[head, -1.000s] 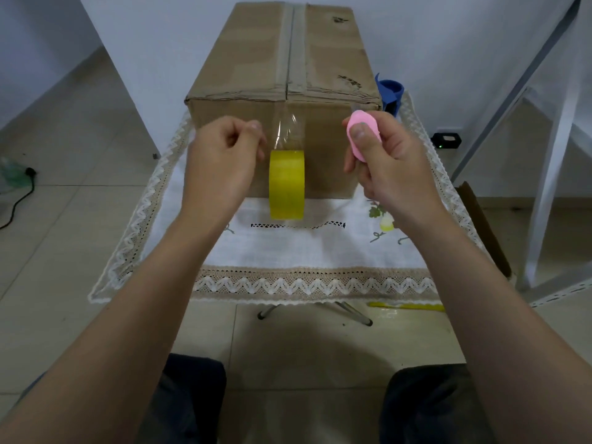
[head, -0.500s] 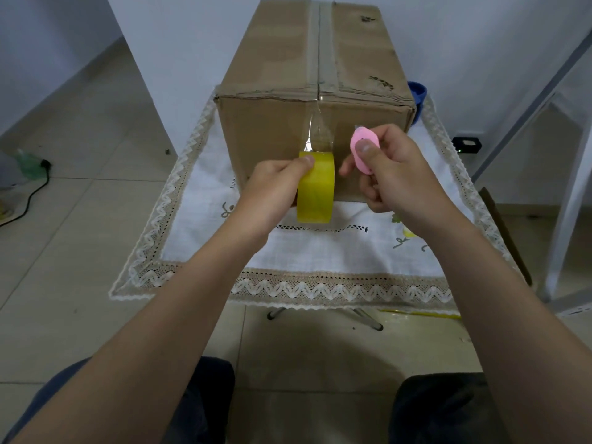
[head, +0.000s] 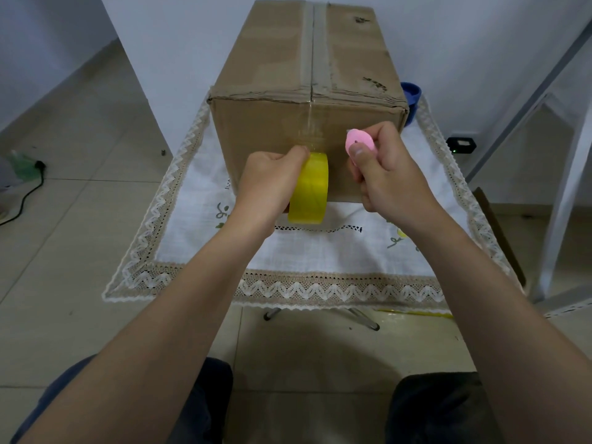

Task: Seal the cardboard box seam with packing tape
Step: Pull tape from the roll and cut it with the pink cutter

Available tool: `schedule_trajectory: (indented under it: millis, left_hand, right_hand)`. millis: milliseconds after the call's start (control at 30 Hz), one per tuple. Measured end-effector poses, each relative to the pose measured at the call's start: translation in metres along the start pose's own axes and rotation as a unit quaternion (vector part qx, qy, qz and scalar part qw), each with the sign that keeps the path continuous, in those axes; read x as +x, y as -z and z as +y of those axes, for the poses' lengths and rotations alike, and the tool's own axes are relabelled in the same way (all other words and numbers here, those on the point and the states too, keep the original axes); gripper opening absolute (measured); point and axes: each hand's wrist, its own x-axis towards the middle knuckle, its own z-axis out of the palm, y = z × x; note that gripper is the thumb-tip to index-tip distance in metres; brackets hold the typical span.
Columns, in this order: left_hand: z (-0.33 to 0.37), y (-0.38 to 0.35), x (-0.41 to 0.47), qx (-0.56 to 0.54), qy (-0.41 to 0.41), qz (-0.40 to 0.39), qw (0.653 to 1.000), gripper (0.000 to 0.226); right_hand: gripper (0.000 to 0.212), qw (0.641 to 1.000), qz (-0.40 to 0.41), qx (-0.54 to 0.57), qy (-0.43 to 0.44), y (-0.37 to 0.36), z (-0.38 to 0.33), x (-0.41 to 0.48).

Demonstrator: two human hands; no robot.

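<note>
Nearest: two knees in dark trousers (head: 439, 408) over pale tiled floor (head: 80, 251), bare forearms reaching forward from them.

White cloth with zigzag lace border (head: 320, 254) covers the tabletop; metal legs (head: 365, 320) show under its near edge.

Left hand (head: 269, 184): fingers curled round the yellow roll of packing tape (head: 309, 190), thumb at the roll's top edge. Roll stands on edge, against the near face of the box, low on that face, just above the cloth.

Right hand (head: 390, 177): closed round a small pink oval plastic object (head: 358, 141), thumb pressed on its flat side. Held just right of the roll, close to the box face; cannot tell whether it touches the tape.

Clear strip of tape (head: 312, 129) runs from the roll straight up the near face to the top edge, in line with the seam (head: 312, 43).

Brown cardboard box (head: 262, 129) sits on the cloth, flaps closed, a band of tape along the seam on top. Top surface scuffed near the right corner.

Behind the box, right: blue round object (head: 411, 94), mostly hidden. Further right, small black device (head: 461, 144) at the wall base and a white metal frame (head: 570, 155). Far left on the floor, a black cable (head: 28, 193)
</note>
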Motion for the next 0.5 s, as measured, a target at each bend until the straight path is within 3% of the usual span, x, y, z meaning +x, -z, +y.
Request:
schedule_trajectory:
  millis: [500]
  left_hand:
    - [-0.0018,-0.0003,0.0034,0.03,-0.02,0.002,0.999,0.027]
  right_hand:
    - [0.024,0.991,0.041,-0.11,0.071,0.0029,0.0035,-0.0015]
